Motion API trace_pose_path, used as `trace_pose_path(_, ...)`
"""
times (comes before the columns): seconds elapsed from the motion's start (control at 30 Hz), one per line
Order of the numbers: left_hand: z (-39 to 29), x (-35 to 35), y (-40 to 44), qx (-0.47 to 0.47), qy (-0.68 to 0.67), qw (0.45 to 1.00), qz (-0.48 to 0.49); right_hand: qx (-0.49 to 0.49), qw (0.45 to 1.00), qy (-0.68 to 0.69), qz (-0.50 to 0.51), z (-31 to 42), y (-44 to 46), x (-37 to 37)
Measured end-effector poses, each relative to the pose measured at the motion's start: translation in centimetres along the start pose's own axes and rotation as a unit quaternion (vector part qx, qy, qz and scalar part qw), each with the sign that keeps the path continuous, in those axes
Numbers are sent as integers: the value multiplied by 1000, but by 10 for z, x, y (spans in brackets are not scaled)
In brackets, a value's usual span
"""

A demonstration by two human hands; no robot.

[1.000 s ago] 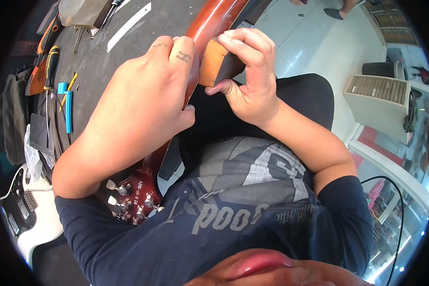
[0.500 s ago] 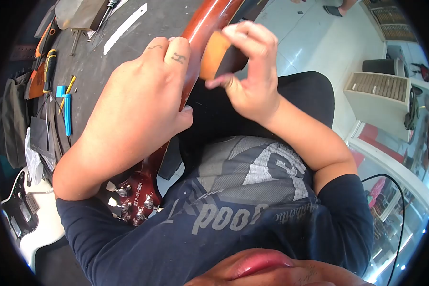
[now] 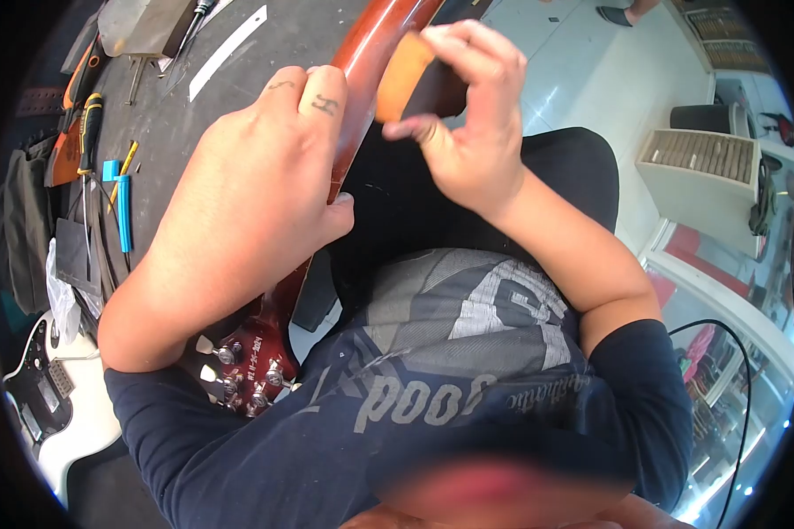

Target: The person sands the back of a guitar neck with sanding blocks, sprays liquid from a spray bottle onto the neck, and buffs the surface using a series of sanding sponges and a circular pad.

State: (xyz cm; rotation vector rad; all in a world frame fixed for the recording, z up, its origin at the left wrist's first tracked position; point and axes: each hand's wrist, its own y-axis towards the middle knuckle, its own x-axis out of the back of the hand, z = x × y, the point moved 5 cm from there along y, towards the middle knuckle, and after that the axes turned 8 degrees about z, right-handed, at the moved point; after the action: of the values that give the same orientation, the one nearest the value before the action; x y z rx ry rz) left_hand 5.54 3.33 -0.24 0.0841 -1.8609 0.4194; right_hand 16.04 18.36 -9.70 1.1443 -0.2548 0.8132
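A guitar with a glossy red-brown neck [image 3: 362,75] lies slanted across my lap, back side up. My left hand [image 3: 260,167] is closed around the neck, thumb on the near side. Below my left forearm shows the dark red headstock [image 3: 258,357] with metal tuning pegs and white lettering. In my right hand [image 3: 476,115] is an orange-and-dark block [image 3: 406,78], pinched between thumb and fingers. The block sits against or just beside the neck's right edge; whether they touch I cannot tell. Its far side is hidden by my fingers.
On the dark workbench [image 3: 163,141] lie a white strip [image 3: 228,53], a yellow-and-black screwdriver [image 3: 88,132], a blue tool [image 3: 123,212] and a handsaw [image 3: 66,145]. A white guitar body [image 3: 79,423] is at lower left. Another person's foot [image 3: 622,15] shows at the top, with a glass case [image 3: 723,353] at right.
My right hand and the block have shifted slightly up along the neck and a little to the right. My left hand stays nearly in place on the neck.
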Motion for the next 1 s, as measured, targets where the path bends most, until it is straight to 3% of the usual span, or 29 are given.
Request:
trace_pose_path(0.07, 1, 0, -1, 0, -2, 1000, -3, -10, 998, 56, -33, -2, -1, -6)
trace_pose_path(0.17, 1, 0, -1, -4, -4, 1000, -9, -11, 998, 56, 2, 16, -3, -1)
trace_pose_path(0.3, 0, 1, 0, 4, -2, 1000, 8, -16, 998, 44, -41, -2, 2, -2)
trace_pose_path(0.4, 2, 2, 0, -3, 0, 1000, -1, -8, 999, 54, 2, 15, 1, 0)
trace_pose_path(0.73, 0, 0, 0, 7, -1, 1000, 4, -28, 998, 49, -26, -4, 6, 1)
trace_pose_path(1.0, 1, -1, -1, 3, -4, 1000, 8, -17, 998, 35, 39, 7, 14, 5)
